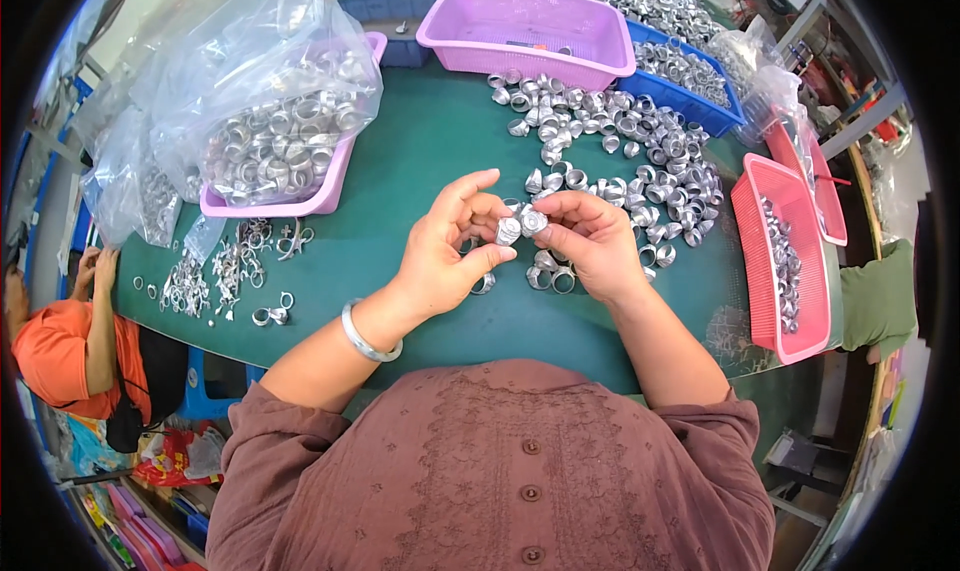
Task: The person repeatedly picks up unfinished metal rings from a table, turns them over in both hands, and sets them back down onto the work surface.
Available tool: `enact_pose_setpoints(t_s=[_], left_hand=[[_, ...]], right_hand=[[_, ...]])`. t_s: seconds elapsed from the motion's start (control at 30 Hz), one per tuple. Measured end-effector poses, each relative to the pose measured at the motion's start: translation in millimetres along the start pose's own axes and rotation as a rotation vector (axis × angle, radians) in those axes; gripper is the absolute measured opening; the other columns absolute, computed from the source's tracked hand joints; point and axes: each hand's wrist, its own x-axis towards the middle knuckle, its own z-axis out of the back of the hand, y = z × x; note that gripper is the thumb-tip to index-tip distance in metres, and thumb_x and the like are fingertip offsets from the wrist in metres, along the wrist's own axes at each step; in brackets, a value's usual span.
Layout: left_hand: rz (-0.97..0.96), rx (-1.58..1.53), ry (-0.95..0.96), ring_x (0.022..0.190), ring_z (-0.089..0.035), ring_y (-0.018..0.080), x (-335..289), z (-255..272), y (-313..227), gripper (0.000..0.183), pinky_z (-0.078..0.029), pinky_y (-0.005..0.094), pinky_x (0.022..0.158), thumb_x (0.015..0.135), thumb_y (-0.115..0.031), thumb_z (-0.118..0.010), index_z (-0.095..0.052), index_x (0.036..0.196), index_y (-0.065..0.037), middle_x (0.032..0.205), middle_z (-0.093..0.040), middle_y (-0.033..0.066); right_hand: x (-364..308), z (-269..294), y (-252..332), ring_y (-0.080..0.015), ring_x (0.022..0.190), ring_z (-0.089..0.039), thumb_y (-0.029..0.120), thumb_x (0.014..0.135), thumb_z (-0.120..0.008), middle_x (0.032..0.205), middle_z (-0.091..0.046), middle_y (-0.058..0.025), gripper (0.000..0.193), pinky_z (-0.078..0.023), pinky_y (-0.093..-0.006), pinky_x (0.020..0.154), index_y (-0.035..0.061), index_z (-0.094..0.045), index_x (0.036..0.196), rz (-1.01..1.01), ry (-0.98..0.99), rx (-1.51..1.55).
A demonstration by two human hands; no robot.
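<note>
Above the green table, my left hand pinches a silver ring between thumb and fingers, its round patterned top facing up. Close beside it, my right hand grips a second silver ring with a similar top. The two ring tops are side by side, and I cannot tell whether they touch. Just beyond and right of my hands spreads a loose heap of silver rings. A few rings lie on the table under and between my hands.
At left, a bag of rings sits in a lilac basket, with small metal pieces before it. An empty-looking purple basket and blue tray stand behind. A pink basket is right. Another person sits left.
</note>
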Motion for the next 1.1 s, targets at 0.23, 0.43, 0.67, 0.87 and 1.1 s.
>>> enact_pose_setpoints(t_s=[0.23,0.43,0.67,0.87,1.1], left_hand=[[-0.176,0.152,0.037,0.094,-0.052,0.0168,-1.2,2.4,3.6,0.074,-0.045,0.0303,0.084,0.071,0.012,-0.060,-0.025,0.134,-0.005,0.101,-0.052,0.0109],[-0.177,0.074,0.041,0.094,-0.052,0.0169,-1.2,2.9,7.1,0.073,-0.045,0.0304,0.085,0.071,0.013,-0.060,-0.026,0.133,-0.005,0.101,-0.052,0.0108],[-0.170,0.032,0.045,0.095,-0.052,0.0166,-0.3,3.8,9.6,0.072,-0.045,0.0301,0.085,0.071,0.013,-0.059,-0.027,0.133,-0.005,0.100,-0.051,0.0105],[-0.168,-0.003,0.046,0.096,-0.051,0.0166,0.9,6.0,11.1,0.070,-0.045,0.0300,0.085,0.072,0.012,-0.059,-0.028,0.132,-0.005,0.102,-0.051,0.0103],[-0.150,-0.019,0.040,0.097,-0.052,0.0168,-0.8,5.1,11.0,0.068,-0.045,0.0301,0.085,0.073,0.012,-0.059,-0.029,0.132,-0.005,0.105,-0.051,0.0109]], right_hand=[[-2.1,-1.3,-2.4,-0.0106,0.084,-0.058,-0.008,0.078,-0.057,0.092,-0.061,-0.0054,0.021,-0.047,-0.0229,0.074,-0.0010,-0.058,0.097,0.081,0.063,0.011],[-2.1,-2.1,-5.4,-0.0113,0.088,-0.057,-0.009,0.079,-0.056,0.095,-0.060,-0.0056,0.020,-0.047,-0.0237,0.077,-0.0004,-0.057,0.097,0.147,0.103,0.032],[-1.7,-1.7,-6.5,-0.0122,0.091,-0.056,-0.009,0.079,-0.055,0.098,-0.058,-0.0060,0.023,-0.046,-0.0246,0.079,0.0002,-0.055,0.099,0.156,0.127,0.010],[-1.2,-2.1,-6.3,-0.0147,0.097,-0.054,-0.010,0.078,-0.055,0.105,-0.054,-0.0076,0.024,-0.045,-0.0274,0.082,0.0001,-0.054,0.100,0.169,0.182,0.070],[-0.9,-2.9,-7.9,-0.0160,0.095,-0.053,-0.011,0.073,-0.058,0.109,-0.051,-0.0111,0.023,-0.045,-0.0287,0.081,0.0000,-0.054,0.093,0.274,0.200,-0.041]])
